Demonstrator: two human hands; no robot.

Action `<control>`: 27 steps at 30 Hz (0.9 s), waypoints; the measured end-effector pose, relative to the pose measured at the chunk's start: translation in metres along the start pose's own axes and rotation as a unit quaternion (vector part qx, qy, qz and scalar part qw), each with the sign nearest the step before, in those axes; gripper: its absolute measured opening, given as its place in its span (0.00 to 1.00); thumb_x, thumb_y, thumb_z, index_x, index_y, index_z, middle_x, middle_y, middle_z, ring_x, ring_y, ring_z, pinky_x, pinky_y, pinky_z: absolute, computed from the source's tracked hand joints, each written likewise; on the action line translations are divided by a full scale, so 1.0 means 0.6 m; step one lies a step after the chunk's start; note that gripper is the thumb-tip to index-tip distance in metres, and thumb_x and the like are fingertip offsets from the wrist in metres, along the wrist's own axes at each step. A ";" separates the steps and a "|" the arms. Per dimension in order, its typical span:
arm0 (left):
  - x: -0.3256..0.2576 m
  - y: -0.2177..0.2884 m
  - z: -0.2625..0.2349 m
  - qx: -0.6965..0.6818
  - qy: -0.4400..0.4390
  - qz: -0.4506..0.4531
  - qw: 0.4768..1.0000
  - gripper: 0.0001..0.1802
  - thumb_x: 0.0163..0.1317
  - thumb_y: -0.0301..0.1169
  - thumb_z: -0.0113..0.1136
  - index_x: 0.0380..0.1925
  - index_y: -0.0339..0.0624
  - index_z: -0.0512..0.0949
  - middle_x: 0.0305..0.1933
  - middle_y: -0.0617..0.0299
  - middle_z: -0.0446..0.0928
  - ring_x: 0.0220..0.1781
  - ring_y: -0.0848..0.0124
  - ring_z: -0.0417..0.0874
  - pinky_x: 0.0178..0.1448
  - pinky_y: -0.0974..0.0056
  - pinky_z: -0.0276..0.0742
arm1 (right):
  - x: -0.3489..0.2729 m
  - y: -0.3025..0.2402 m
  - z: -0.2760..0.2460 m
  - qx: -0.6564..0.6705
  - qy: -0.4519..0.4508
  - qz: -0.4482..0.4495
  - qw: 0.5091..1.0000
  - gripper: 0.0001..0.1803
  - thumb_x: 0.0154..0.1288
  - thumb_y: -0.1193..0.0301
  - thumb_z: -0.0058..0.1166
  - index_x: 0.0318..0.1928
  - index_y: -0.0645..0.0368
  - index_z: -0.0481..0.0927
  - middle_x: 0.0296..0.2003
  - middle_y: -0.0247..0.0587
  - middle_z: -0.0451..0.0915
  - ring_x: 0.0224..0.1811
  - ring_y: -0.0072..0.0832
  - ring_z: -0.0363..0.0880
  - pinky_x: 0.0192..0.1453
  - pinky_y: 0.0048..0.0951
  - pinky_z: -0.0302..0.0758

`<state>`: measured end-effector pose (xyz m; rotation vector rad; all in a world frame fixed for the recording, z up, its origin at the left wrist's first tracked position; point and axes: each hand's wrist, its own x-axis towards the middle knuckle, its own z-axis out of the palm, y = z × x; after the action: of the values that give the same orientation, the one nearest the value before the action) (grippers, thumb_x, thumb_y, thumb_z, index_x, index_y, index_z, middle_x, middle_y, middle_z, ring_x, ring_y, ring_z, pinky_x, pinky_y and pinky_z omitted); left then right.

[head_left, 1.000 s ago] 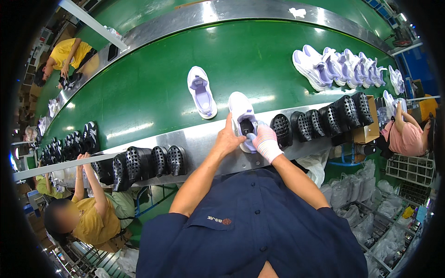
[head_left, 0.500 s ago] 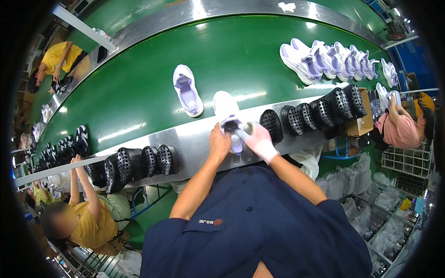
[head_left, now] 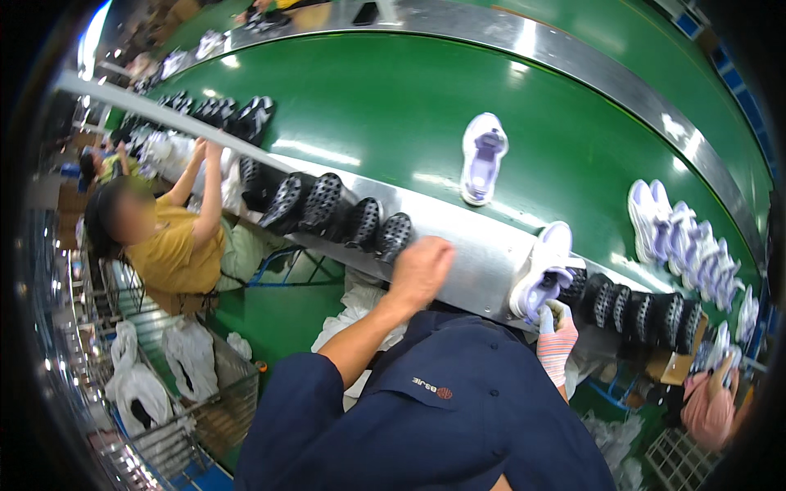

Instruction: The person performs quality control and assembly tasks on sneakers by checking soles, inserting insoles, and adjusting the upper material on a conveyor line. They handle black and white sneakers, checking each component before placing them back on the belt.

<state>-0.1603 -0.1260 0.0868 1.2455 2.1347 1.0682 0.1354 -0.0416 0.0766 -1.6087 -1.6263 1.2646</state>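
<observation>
My right hand (head_left: 557, 327), in a pale striped glove, grips the heel end of a white and lilac sneaker (head_left: 547, 266) at the near edge of the steel ledge. The sneaker's toe points away from me. Over the ledge, bare and smeared by motion, my left hand (head_left: 423, 268) is beside the closest of several black perforated shoe-shaped pieces (head_left: 395, 237). Its fingers look bent, but the blur hides whether anything is in them. Farther off, another white and lilac sneaker (head_left: 483, 159) lies on the green surface, opening upward.
More black perforated pieces (head_left: 647, 309) line the ledge (head_left: 458, 245) at right. Beyond them stands a row of white and lilac sneakers (head_left: 684, 233). Black shoes (head_left: 252, 119) are at far left. A person in yellow (head_left: 176, 245) sits at left, another in pink (head_left: 711, 405) at right.
The view has swung leftward. My left hand has come off the sneaker and moved left to the black pieces. My right hand remains on the sneaker, which sits nearer the right-hand black pieces.
</observation>
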 end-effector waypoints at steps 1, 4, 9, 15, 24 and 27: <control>-0.016 -0.009 -0.053 0.047 0.091 0.017 0.995 0.07 0.69 0.30 0.60 0.39 0.37 0.81 0.41 0.50 0.81 0.43 0.49 0.83 0.49 0.50 0.79 | -0.001 -0.002 0.008 0.034 -0.028 0.016 0.999 0.09 0.70 0.76 0.60 0.48 0.67 0.83 0.33 0.33 0.82 0.33 0.17 0.78 0.40 0.22 0.76; -0.048 -0.051 -0.176 0.255 0.267 -0.001 0.929 0.09 0.66 0.31 0.66 0.39 0.38 0.80 0.38 0.53 0.79 0.42 0.49 0.79 0.49 0.50 0.77 | 0.011 0.006 0.024 0.021 -0.054 0.000 0.998 0.08 0.72 0.76 0.59 0.47 0.67 0.83 0.33 0.33 0.81 0.32 0.14 0.77 0.37 0.19 0.77; -0.057 -0.134 -0.240 0.373 0.319 -0.080 0.868 0.27 0.59 0.38 0.74 0.56 0.36 0.80 0.52 0.49 0.77 0.55 0.49 0.76 0.60 0.50 0.75 | 0.021 -0.049 0.050 0.029 -0.133 0.038 0.990 0.09 0.73 0.74 0.57 0.48 0.67 0.83 0.37 0.35 0.84 0.39 0.19 0.79 0.45 0.23 0.77; -0.042 -0.012 -0.247 0.325 0.392 0.050 0.859 0.19 0.55 0.27 0.75 0.47 0.35 0.83 0.47 0.52 0.81 0.49 0.51 0.78 0.55 0.49 0.76 | 0.026 -0.099 0.060 0.001 -0.125 -0.017 0.992 0.13 0.74 0.73 0.55 0.52 0.69 0.81 0.34 0.36 0.83 0.31 0.16 0.77 0.34 0.20 0.73; -0.011 0.103 0.013 -0.063 0.073 0.197 0.976 0.24 0.56 0.37 0.75 0.48 0.37 0.79 0.48 0.50 0.76 0.51 0.51 0.77 0.58 0.51 0.74 | 0.056 -0.159 0.125 0.476 -0.297 0.241 0.791 0.18 0.69 0.61 0.63 0.54 0.58 0.82 0.47 0.35 0.85 0.52 0.31 0.84 0.60 0.38 0.81; 0.041 0.082 0.040 -0.308 -0.032 -0.087 0.947 0.30 0.64 0.40 0.72 0.61 0.34 0.75 0.59 0.49 0.77 0.61 0.59 0.77 0.58 0.59 0.78 | 0.047 -0.142 0.085 0.386 -0.397 0.347 0.757 0.21 0.67 0.60 0.65 0.54 0.58 0.83 0.41 0.37 0.87 0.41 0.30 0.87 0.48 0.37 0.86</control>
<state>-0.1300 -0.0803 0.1117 0.7641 1.6242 1.4380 0.0467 -0.0155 0.1222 -1.1495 -0.5305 2.8184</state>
